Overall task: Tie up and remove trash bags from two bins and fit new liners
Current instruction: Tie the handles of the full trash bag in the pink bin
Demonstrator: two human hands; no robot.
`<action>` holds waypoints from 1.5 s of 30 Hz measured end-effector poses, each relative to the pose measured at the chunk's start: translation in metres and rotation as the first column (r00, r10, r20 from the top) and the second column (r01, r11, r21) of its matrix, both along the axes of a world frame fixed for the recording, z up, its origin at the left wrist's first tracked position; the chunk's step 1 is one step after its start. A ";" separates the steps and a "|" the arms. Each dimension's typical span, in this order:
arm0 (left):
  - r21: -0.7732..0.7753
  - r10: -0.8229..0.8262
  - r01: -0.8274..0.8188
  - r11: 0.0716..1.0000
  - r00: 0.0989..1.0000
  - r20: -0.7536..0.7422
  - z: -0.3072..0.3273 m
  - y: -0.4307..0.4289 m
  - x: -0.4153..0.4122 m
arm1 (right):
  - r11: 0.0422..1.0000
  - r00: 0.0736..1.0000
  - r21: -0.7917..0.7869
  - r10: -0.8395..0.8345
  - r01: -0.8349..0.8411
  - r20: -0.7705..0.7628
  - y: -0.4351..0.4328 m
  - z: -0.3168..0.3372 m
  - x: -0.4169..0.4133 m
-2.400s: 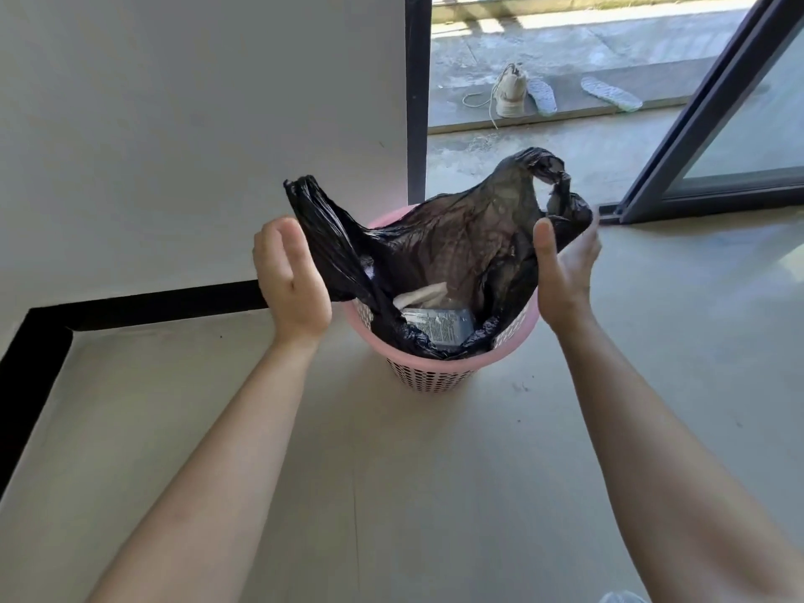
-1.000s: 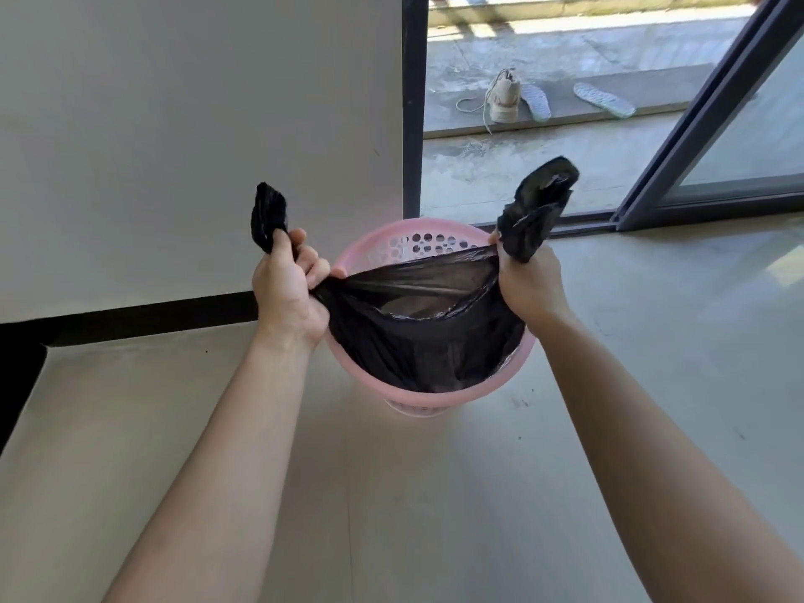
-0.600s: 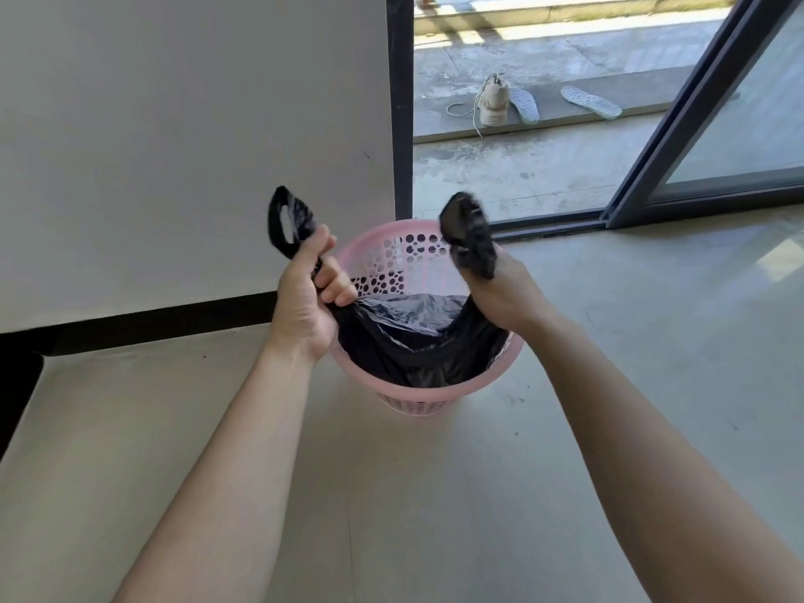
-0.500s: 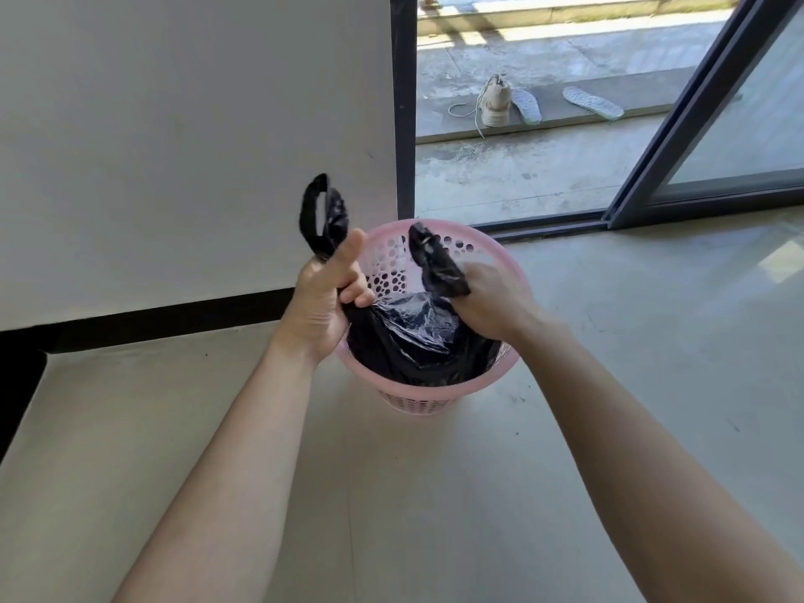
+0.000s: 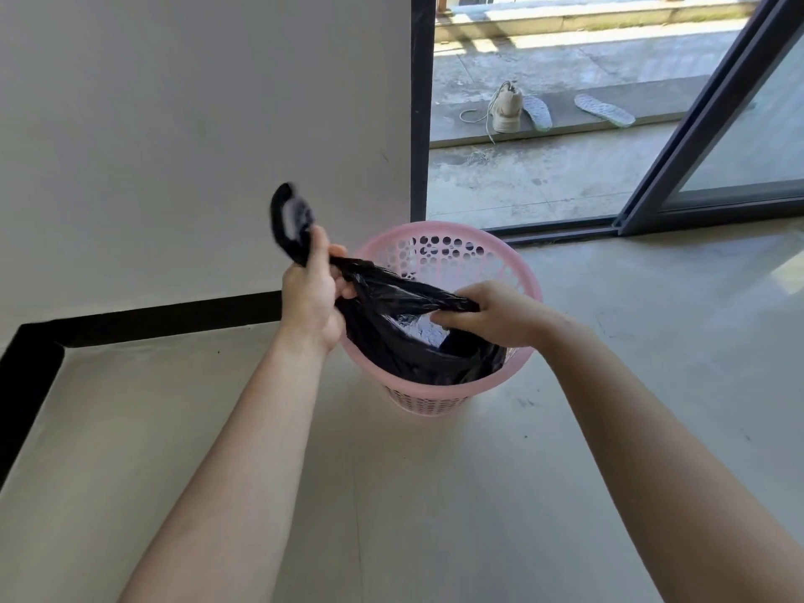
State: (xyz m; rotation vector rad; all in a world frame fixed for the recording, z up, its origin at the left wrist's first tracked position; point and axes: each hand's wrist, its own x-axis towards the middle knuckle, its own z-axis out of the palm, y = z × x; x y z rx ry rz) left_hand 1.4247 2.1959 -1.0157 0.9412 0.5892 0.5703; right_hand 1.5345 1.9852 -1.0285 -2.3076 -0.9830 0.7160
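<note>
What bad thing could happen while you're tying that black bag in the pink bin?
The left hand and right hand stretch the black bag tight between them, so the thin plastic might tear. Its mouth gapes under the right hand, so things inside could spill if the knot ends up loose. A hard tug might tip the pink bin.

One bin (image 5: 435, 227), one bag (image 5: 391, 346), two hands (image 5: 311, 298) (image 5: 500, 315), one shoe (image 5: 507, 107), two insoles (image 5: 537, 111) (image 5: 604, 108).
</note>
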 end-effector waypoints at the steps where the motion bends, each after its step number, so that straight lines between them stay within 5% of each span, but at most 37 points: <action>1: -0.123 0.047 -0.044 0.991 0.999 0.020 0.002 0.006 0.000 | 0.999 1.000 -0.036 -0.003 0.003 -0.018 -0.004 0.001 0.002; 4: -0.298 0.061 -0.038 0.954 0.996 0.070 0.003 0.024 -0.003 | 0.983 0.980 0.079 -0.152 0.163 -0.128 -0.015 0.003 0.006; 7: -0.168 -0.185 0.196 0.966 0.980 0.077 -0.003 0.015 -0.009 | 0.965 0.968 0.175 -0.164 0.197 -0.188 -0.011 0.009 0.004; 12: 0.130 -0.532 0.525 0.841 0.846 0.027 -0.008 -0.016 -0.010 | 0.990 0.982 0.126 -0.043 0.067 -0.182 0.009 0.013 -0.013; 17: 0.122 -0.197 0.200 0.972 0.980 -0.040 -0.006 -0.019 -0.003 | 0.984 0.983 0.178 0.009 0.025 -0.185 0.019 0.009 -0.030; 21: -0.050 -0.112 0.113 0.992 0.994 0.014 -0.010 -0.015 0.001 | 0.955 0.962 0.293 0.029 0.053 -0.270 0.015 0.012 -0.028; 24: -0.139 -0.170 0.172 0.975 0.985 0.031 -0.015 -0.009 0.000 | 0.854 0.843 0.416 -0.046 0.311 -0.536 0.013 0.004 -0.028; 29: -0.251 -0.202 0.244 0.937 0.962 0.184 -0.020 0.007 -0.006 | 0.421 0.501 0.423 -0.091 0.802 -0.860 0.015 -0.003 -0.012; 34: -0.123 -0.250 0.272 0.954 0.953 0.170 -0.020 -0.008 -0.008 | 0.427 0.420 0.298 -0.226 0.854 -0.879 0.016 -0.023 -0.007; 36: -0.139 -0.268 0.287 0.948 0.953 0.144 -0.017 -0.012 -0.006 | 0.507 0.468 0.259 -0.342 0.822 -0.815 0.018 -0.032 -0.011; 39: -0.218 -0.316 0.337 0.916 0.940 0.128 -0.010 -0.014 -0.003 | 0.656 0.668 0.279 -0.471 0.702 -0.576 0.017 -0.038 -0.017; 45: -0.057 -0.563 0.560 0.827 0.823 -0.080 -0.015 0.000 -0.014 | 0.821 0.962 0.509 -0.176 0.261 -0.209 0.014 -0.007 -0.010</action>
